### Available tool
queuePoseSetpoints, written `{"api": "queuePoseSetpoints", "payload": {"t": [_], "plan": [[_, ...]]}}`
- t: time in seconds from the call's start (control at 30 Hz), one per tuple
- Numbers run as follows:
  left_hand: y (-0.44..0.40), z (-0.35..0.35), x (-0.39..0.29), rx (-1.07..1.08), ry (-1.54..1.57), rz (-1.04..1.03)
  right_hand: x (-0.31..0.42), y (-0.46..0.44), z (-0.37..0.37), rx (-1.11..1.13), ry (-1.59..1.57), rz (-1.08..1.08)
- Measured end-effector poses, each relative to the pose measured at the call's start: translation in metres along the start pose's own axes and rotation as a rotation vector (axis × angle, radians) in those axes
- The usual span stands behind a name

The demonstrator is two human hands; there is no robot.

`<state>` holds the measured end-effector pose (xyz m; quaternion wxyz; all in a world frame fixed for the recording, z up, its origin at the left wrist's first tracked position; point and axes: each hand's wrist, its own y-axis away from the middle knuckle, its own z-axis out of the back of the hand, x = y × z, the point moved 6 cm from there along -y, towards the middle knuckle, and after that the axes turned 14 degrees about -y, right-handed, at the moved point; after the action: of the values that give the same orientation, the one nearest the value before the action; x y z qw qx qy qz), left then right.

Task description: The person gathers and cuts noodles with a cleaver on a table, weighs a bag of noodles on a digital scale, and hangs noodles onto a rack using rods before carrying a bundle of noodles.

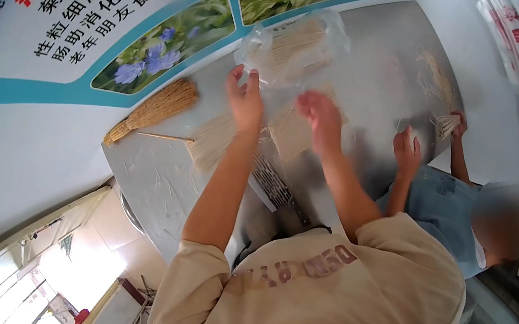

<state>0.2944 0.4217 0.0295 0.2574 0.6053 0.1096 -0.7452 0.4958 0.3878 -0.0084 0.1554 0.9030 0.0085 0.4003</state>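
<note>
A clear plastic bag (291, 57) with thin pale noodle-like strands inside lies at the back of the metal table. My left hand (245, 97) is at the bag's left edge, with its thumb and finger closed on the film. My right hand (321, 116) is below the bag, over a pile of pale strands (285, 131); motion blurs its curled fingers, and whether they hold anything is unclear. Another pile of strands (210, 142) lies to the left, with a thin stick (165, 136) touching it.
A straw brush (157, 107) lies at the table's back left. A slotted metal piece (269, 184) is near the front edge. At right, a co-worker (427, 204) holds a small bundle of strands (447, 126). Loose strands (436, 78) lie at the table's (377, 97) right side.
</note>
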Motion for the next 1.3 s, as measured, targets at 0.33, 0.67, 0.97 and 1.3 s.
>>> {"api": "queuePoseSetpoints", "payload": {"t": [0.33,0.67,0.97,1.3], "plan": [[0.114,0.137,0.15,0.249,-1.095,-0.378,-0.095,0.235,0.119,0.353,1.363,0.078],[0.016,0.136,0.149,0.404,-1.527,-0.613,-0.15,0.228,0.164,0.031,0.909,-0.556],[0.016,0.11,0.18,0.357,-1.451,-0.467,-0.171,0.233,0.114,-0.151,0.047,-0.727],[0.107,0.138,0.182,0.31,-1.124,-0.482,-0.171,0.224,0.103,-0.077,-0.09,-0.753]]}}
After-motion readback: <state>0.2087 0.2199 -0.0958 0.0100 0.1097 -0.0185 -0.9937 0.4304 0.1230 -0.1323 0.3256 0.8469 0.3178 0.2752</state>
